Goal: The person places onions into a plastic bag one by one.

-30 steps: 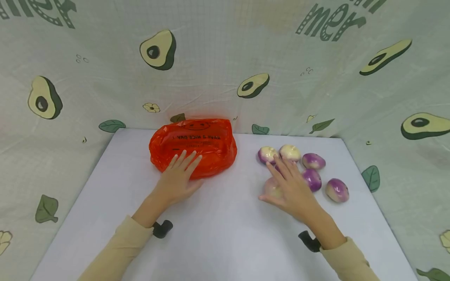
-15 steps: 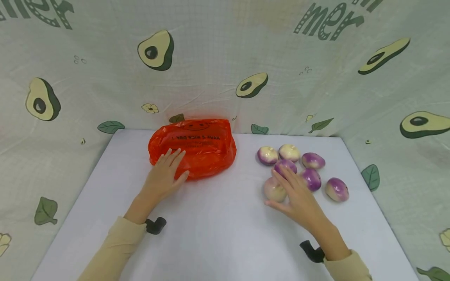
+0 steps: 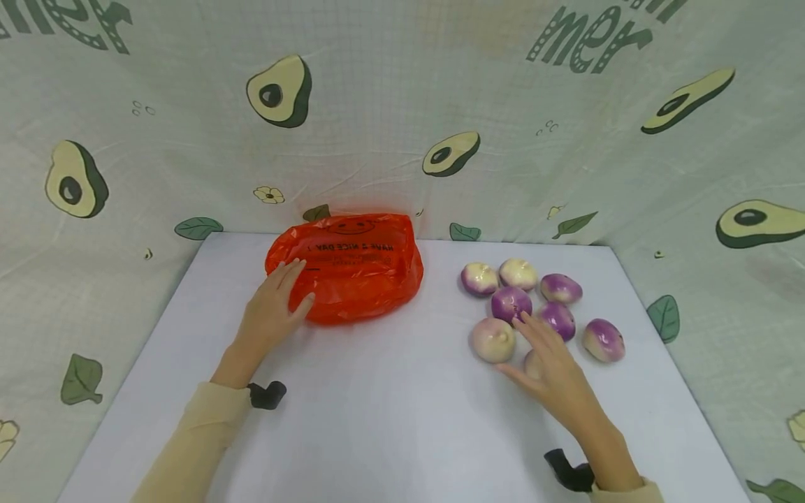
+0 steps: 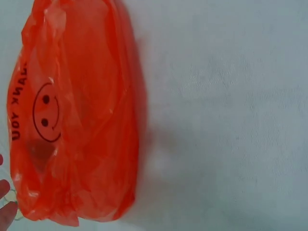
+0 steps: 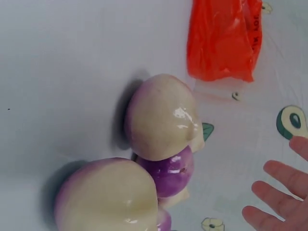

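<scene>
A red plastic bag point(image 3: 361, 279), printed with a smiley face and words, lies at the back left of the white table. My left hand point(image 3: 267, 314) is at the bag's left front edge, fingers extended; whether it touches the bag is unclear. Several glossy purple-and-cream turnips sit on the right, among them a pale turnip point(image 3: 493, 341) and a purple turnip point(image 3: 511, 304). Over this group's front, my right hand point(image 3: 556, 374) is spread with nothing gripped, partly hiding another pale turnip point(image 3: 532, 363). In the right wrist view, its fingers point(image 5: 284, 180) are apart from the turnips.
The white table point(image 3: 390, 419) has a cloth with avocado prints point(image 3: 377, 105) hanging behind it and at both sides. One turnip point(image 3: 604, 340) stands a little apart at the far right. Each wrist carries a black strap mount point(image 3: 267, 395).
My left hand has slid leftward off the bag's front. The right hand has drawn back toward me and to the right, uncovering several turnips. The bag and turnips stay in place.
</scene>
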A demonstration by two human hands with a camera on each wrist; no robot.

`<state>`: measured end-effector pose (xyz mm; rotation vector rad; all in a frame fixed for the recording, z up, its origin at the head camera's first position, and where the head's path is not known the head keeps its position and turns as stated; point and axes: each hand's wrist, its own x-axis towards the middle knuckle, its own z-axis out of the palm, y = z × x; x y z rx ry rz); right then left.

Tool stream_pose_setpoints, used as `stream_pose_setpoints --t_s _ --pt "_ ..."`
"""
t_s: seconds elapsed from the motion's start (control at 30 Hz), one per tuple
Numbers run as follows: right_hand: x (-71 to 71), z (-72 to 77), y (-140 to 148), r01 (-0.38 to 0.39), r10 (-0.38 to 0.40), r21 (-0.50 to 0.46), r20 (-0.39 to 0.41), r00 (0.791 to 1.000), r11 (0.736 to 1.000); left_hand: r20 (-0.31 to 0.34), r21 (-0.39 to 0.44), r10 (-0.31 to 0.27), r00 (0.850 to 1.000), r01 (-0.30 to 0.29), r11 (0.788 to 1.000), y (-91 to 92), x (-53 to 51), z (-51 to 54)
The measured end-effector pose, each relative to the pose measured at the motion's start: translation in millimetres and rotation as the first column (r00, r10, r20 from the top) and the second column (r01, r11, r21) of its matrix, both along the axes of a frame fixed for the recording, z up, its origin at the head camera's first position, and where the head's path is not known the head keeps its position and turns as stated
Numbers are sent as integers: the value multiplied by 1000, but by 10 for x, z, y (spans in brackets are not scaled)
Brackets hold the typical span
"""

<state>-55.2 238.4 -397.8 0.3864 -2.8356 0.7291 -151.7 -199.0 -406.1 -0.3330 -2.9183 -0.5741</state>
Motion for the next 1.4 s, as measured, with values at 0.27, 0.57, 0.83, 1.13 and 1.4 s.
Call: stream_pose_setpoints --t_s 0.27,0.57,0.83,1.13,1.4 --pt "134 -55 168 93 -82 -149 81 993 984 54 143 106 993 -112 983 -162 -120 -101" --pt "279 -173 322 150 -155 -213 -7 988 966 -61 372 152 986 -119 921 -280 -202 -186" --pt "377 -269 421 219 -222 -247 17 975 944 -186 504 197 963 -79 860 -361 -251 -267" --pt "415 -347 462 298 -299 -253 34 954 921 -66 572 267 961 -182 799 -442 -314 -347" --pt "427 -465 497 349 -342 -222 68 937 911 121 568 294 948 -310 763 -457 -375 -501"
